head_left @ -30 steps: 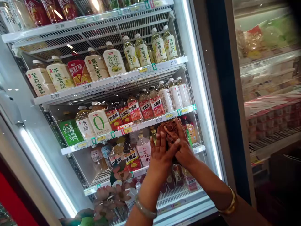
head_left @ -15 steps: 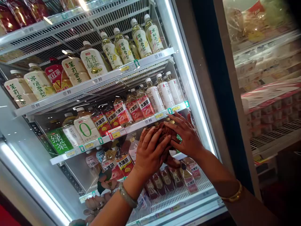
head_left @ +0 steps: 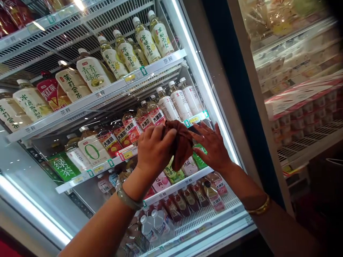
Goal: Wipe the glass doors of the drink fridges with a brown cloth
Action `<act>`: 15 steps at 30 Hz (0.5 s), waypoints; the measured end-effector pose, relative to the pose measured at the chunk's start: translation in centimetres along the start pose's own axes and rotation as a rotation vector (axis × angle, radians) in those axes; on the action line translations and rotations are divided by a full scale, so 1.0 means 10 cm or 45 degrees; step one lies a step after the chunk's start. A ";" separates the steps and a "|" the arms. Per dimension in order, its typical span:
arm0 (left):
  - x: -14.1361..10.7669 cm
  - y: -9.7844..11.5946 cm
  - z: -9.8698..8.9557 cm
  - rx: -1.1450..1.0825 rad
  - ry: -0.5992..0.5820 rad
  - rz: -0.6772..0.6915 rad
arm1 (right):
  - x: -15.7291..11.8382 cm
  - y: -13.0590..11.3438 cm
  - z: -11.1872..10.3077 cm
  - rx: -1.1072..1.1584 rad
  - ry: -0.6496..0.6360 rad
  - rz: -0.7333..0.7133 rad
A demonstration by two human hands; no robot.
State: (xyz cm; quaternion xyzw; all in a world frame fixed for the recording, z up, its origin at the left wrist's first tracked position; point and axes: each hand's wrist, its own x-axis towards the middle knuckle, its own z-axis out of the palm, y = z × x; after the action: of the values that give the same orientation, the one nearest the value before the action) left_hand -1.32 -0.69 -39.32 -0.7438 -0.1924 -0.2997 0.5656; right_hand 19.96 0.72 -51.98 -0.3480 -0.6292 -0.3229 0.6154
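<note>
Brown cloth (head_left: 184,142) bunched at the drink shelves (head_left: 100,94)

The left hand (head_left: 154,150) grips the brown cloth in front of the bottles (head_left: 92,151); just to its right, the right hand (head_left: 213,148) spreads wide, apparently empty. This looks like cloth handling; shifting it calls for a firm left grip.

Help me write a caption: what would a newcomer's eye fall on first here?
Probably the brown cloth bunched in the left hand, near the centre, with the right hand spread beside it. Next come the rows of bottles on the shelves behind, then the bright light strip to their right.
</note>
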 end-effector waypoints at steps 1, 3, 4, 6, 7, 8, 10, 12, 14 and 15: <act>0.10 0.00 -0.04 0.017 -0.033 -0.041 | 0.01 -0.01 -0.01 0.035 0.030 0.003; 0.24 0.05 -0.11 0.010 -0.115 -0.076 | 0.04 -0.04 -0.02 0.098 0.091 0.008; 0.29 0.08 -0.13 -0.015 -0.151 -0.094 | 0.06 -0.05 -0.01 0.116 0.122 0.009; 0.33 0.18 -0.15 -0.111 -0.190 -0.175 | 0.08 -0.09 0.01 0.117 0.181 0.018; 0.33 0.24 -0.15 -0.182 -0.188 -0.222 | 0.08 -0.11 0.03 0.104 0.207 0.036; 0.31 0.30 -0.14 -0.262 -0.175 -0.258 | 0.08 -0.12 0.07 0.092 0.233 0.064; 0.24 0.45 -0.10 -0.406 -0.130 -0.280 | 0.04 -0.15 0.14 0.088 0.276 0.129; 0.15 0.57 -0.02 -0.491 -0.058 -0.255 | -0.01 -0.17 0.23 0.113 0.325 0.202; 0.08 0.64 0.07 -0.522 0.020 -0.222 | -0.06 -0.20 0.31 0.134 0.391 0.258; 0.07 0.64 0.11 -0.532 0.047 -0.203 | -0.09 -0.21 0.34 0.145 0.421 0.272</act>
State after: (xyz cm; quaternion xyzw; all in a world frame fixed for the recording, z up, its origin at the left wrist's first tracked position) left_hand 3.44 -1.51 -43.71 -0.8217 -0.1739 -0.3903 0.3772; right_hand 16.37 2.39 -52.93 -0.3198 -0.4962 -0.2725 0.7598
